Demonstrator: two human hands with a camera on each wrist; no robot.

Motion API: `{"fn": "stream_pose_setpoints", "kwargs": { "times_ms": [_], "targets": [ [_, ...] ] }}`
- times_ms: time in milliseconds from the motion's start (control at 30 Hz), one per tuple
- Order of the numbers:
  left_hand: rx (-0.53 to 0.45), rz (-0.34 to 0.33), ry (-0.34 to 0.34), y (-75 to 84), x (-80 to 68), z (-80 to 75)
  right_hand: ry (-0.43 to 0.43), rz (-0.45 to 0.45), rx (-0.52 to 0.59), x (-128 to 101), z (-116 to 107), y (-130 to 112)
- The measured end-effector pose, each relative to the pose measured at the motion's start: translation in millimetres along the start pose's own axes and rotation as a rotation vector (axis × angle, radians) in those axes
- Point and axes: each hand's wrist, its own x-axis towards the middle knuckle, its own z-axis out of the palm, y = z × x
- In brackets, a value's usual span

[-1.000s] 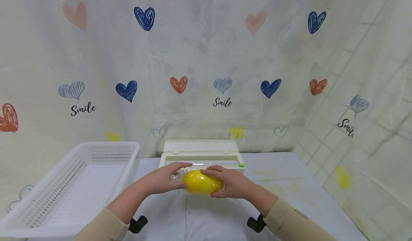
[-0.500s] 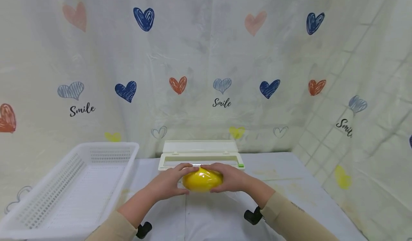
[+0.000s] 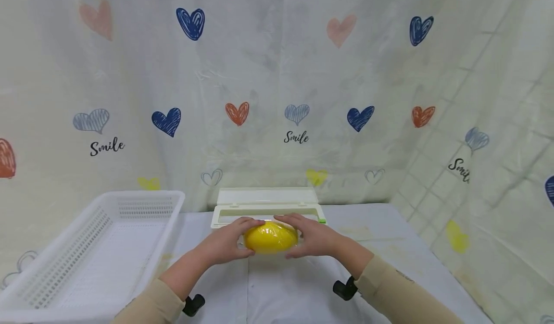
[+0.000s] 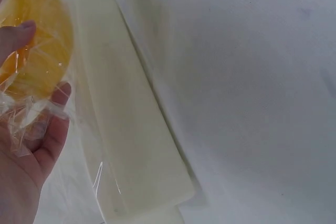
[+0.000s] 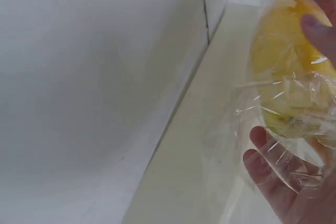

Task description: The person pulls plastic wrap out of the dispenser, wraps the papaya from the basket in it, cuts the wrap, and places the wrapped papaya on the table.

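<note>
The left hand [image 3: 227,243] pinches the yellow fruit [image 3: 270,237] at 9 o'clock; the right hand [image 3: 316,237], at 3, now spreads wider than half a second ago. The right wrist view, unlike the head view, shows film [image 5: 315,98] over its fingers. Beyond, at 12, sits an open box [image 3: 267,209].

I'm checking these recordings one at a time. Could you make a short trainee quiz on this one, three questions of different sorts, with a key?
1. True or false: the lid of the cream box stands open.

2. What covers the rounded yellow item?
A) Brown paper
B) Clear film
C) Silver foil

3. Fill in: seen from the person's side, the white basket stands to the ____ of the cream box.

Key: 1. True; 2. B; 3. left.
</note>
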Motion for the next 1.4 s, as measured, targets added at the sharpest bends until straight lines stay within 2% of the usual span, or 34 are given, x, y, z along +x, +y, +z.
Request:
{"fn": "stream_pose_setpoints", "kwargs": {
  "times_ms": [100, 267, 433, 633, 967, 1133, 1400],
  "targets": [
    [-0.026, -0.012, -0.01, -1.0, -0.1, -1.3, 0.006, -0.006, -0.071, -4.7, 2.9, 3.6],
    [-0.052, -0.025, -0.012, -3.5, 0.2, -1.5, 0.087, -0.101, -0.147, -10.7, 8.6, 8.8],
    [-0.09, -0.021, -0.001, -2.8, -0.7, -3.6, 0.125, -0.155, -0.125, -13.6, 8.8, 11.9],
    [-0.092, 0.006, 0.003, -0.3, -0.7, -12.1, 0.133, -0.159, -0.091, -12.8, 0.6, 12.2],
    [-0.092, -0.038, -0.005, 5.3, 4.5, -30.5, 0.166, -0.194, -0.044, -9.3, -18.4, 4.1],
    [-0.085, -0.054, 0.013, 11.7, 8.7, -43.2, 0.197, -0.207, -0.065, -6.3, -30.3, 0.2],
    [-0.128, -0.057, 0.03, 19.4, 19.5, -58.8, 0.225, -0.222, -0.096, -0.1, -46.5, -2.8]
  ]
}}
